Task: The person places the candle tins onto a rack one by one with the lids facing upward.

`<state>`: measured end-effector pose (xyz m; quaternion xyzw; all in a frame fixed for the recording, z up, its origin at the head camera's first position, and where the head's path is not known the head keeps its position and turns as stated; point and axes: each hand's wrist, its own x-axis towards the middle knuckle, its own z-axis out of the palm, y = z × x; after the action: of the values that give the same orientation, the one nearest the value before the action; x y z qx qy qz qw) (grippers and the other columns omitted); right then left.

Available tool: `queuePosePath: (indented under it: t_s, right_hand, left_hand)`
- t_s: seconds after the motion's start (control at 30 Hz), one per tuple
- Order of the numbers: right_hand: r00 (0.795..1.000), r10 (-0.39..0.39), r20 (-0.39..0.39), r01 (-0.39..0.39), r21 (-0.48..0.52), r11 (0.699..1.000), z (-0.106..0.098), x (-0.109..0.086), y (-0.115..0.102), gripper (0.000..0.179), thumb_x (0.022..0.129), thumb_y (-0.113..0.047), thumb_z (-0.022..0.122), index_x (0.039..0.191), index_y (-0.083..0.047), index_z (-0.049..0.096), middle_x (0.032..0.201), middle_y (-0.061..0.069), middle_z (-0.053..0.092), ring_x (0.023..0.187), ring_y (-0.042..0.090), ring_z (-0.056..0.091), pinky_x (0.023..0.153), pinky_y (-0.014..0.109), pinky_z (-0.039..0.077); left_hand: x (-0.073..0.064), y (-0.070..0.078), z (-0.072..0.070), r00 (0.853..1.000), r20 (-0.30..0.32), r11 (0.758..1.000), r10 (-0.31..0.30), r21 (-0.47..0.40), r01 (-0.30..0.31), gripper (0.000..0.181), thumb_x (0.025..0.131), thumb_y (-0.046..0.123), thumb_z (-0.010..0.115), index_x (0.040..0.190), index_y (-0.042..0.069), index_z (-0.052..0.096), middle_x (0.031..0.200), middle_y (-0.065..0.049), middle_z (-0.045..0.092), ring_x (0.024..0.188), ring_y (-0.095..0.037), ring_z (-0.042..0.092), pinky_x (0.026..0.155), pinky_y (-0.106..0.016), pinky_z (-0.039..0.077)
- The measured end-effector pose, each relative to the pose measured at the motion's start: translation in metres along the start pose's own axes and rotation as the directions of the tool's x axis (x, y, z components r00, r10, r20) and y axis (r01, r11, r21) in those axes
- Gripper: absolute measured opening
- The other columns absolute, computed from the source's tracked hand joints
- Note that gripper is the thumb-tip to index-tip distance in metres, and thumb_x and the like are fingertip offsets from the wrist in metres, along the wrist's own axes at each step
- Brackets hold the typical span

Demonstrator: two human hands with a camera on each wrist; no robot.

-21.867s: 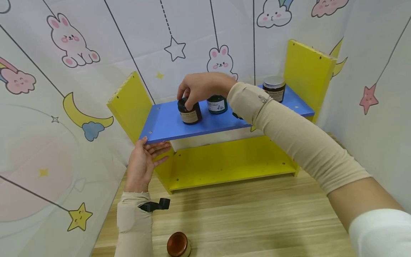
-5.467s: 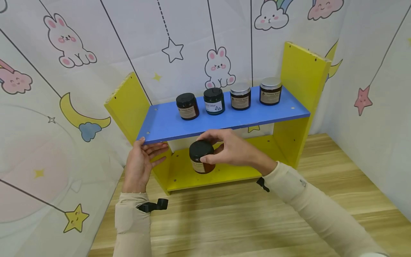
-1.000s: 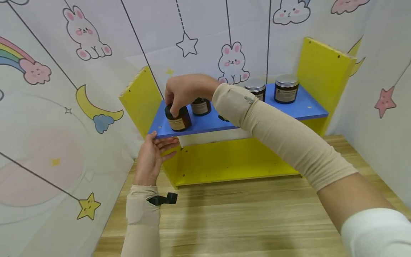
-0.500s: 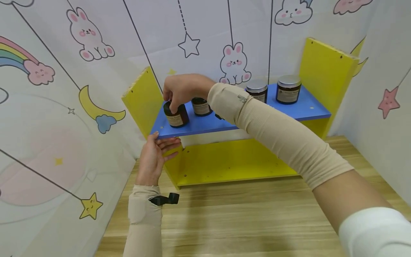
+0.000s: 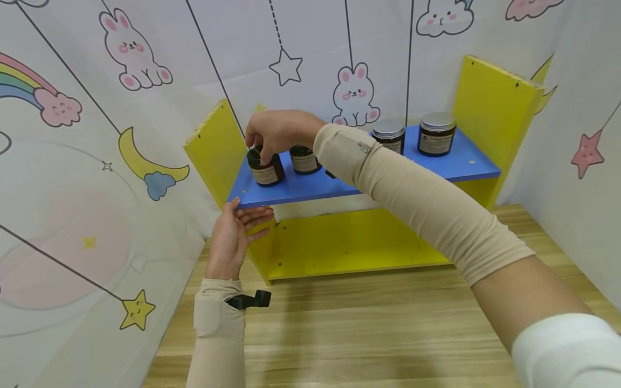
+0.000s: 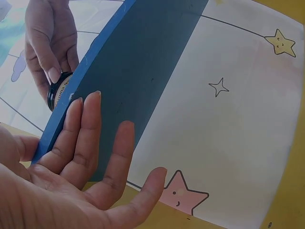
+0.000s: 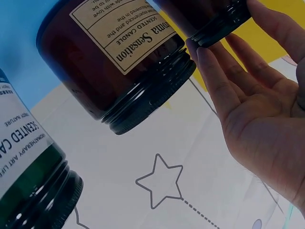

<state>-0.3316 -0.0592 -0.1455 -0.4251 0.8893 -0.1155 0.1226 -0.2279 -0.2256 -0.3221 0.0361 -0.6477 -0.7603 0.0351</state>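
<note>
My right hand (image 5: 281, 131) reaches over the blue shelf board (image 5: 315, 188) and grips the black lid of a brown scented candle jar (image 5: 267, 177) at the board's left end. In the right wrist view, thumb and fingers (image 7: 217, 78) sit around that lid. Just to its right stands a second brown candle jar (image 7: 114, 52), label showing. Beyond that is a green candle jar (image 7: 33, 176), hidden behind my forearm in the head view. My left hand (image 5: 230, 234) holds the board's front left corner, thumb on top and straight fingers (image 6: 90, 124) against the underside.
Two silver-lidded candle jars, one partly covered by my sleeve (image 5: 388, 137) and one at the right end (image 5: 436, 134), stand on the board. Yellow side panels (image 5: 499, 102) rise at both ends. A yellow lower shelf (image 5: 339, 242) lies beneath, above a wood-grain surface (image 5: 339, 323).
The gripped jar, in front of the lower shelf 5.5 seconds ago, is now on the blue board, shifted slightly back in the last second. The left hand keeps its place on the corner.
</note>
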Motion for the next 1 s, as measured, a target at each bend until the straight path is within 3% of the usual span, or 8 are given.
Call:
queuePosePath:
  t_s: [0.2,0.57,0.8,1.0]
  right_hand:
    - [1.000,0.027,-0.001,-0.027,-0.007,1.000,0.002,0.000,0.002,0.053,0.100,-0.015,0.066,0.149,-0.010,0.049,0.150,0.010,0.051,0.136,0.022,0.051,0.107,0.032,0.044]
    - [0.999,0.037,-0.036,-0.037,0.013,0.999,0.007,-0.002,0.008,0.059,0.101,-0.020,0.065,0.154,-0.011,0.041,0.156,0.007,0.046,0.142,0.021,0.045,0.112,0.033,0.040]
    - [0.986,0.007,-0.169,0.007,0.082,0.997,0.015,-0.018,0.012,0.067,0.098,-0.033,0.068,0.155,-0.015,0.039,0.157,0.003,0.045,0.145,0.018,0.042,0.115,0.033,0.036]
    - [0.944,-0.021,-0.330,0.071,0.140,0.988,0.022,-0.041,0.010,0.061,0.098,-0.038,0.064,0.152,-0.016,0.045,0.153,0.000,0.050,0.140,0.015,0.048,0.112,0.028,0.038]
  left_hand:
    - [0.002,-0.001,0.001,1.000,0.001,1.000,-0.014,0.002,0.014,0.059,0.111,0.038,0.026,0.094,0.010,0.075,0.097,-0.002,0.077,0.100,-0.024,0.071,0.098,-0.052,0.049]
    - [0.005,-0.002,0.002,1.000,-0.004,1.000,-0.029,-0.001,0.029,0.060,0.111,0.039,0.025,0.093,0.010,0.074,0.097,-0.001,0.077,0.101,-0.025,0.070,0.102,-0.056,0.045]
    - [0.003,0.001,-0.002,0.999,0.016,0.999,-0.043,-0.017,0.043,0.059,0.112,0.040,0.026,0.094,0.011,0.074,0.097,-0.001,0.077,0.104,-0.024,0.070,0.105,-0.057,0.042]
    - [0.000,0.006,-0.007,0.999,0.034,0.999,-0.037,-0.015,0.037,0.058,0.111,0.043,0.026,0.096,0.013,0.074,0.097,0.001,0.077,0.104,-0.022,0.070,0.104,-0.054,0.043]
